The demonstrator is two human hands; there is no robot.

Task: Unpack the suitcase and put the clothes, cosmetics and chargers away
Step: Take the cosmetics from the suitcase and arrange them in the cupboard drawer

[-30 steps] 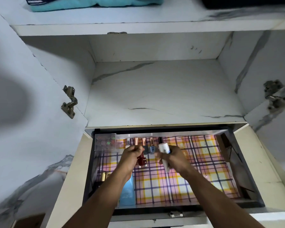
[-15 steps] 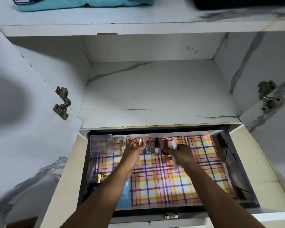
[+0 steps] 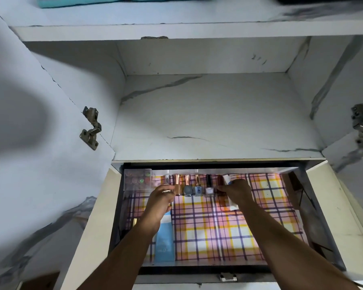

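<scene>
An open drawer [image 3: 314, 206] lined with plaid paper holds a row of small nail polish bottles [image 3: 198, 186] along its back wall. My left hand [image 3: 159, 203] is at the left end of that row, fingers relaxed beside a rose-gold capped bottle [image 3: 177, 185]. My right hand [image 3: 237, 192] grips a white tube [image 3: 232, 203] with a blue band and rests at the right end of the row, next to a dark red bottle [image 3: 220, 185]. A clear case of coloured pans [image 3: 137, 178] stands in the back left corner. A light blue box [image 3: 165, 239] lies under my left forearm.
Above the drawer is a bare marble-patterned shelf [image 3: 214, 118] between two opened cupboard doors with metal hinges [image 3: 90, 127]. Folded turquoise clothing [image 3: 122, 0] lies on the top shelf. A gold-capped item [image 3: 134, 222] sits at the drawer's left side. The drawer's right half shows only liner.
Both hands moved toward the drawer's back wall. The dark red bottle left my left hand and now stands at the row's right end. My right hand still holds the tube.
</scene>
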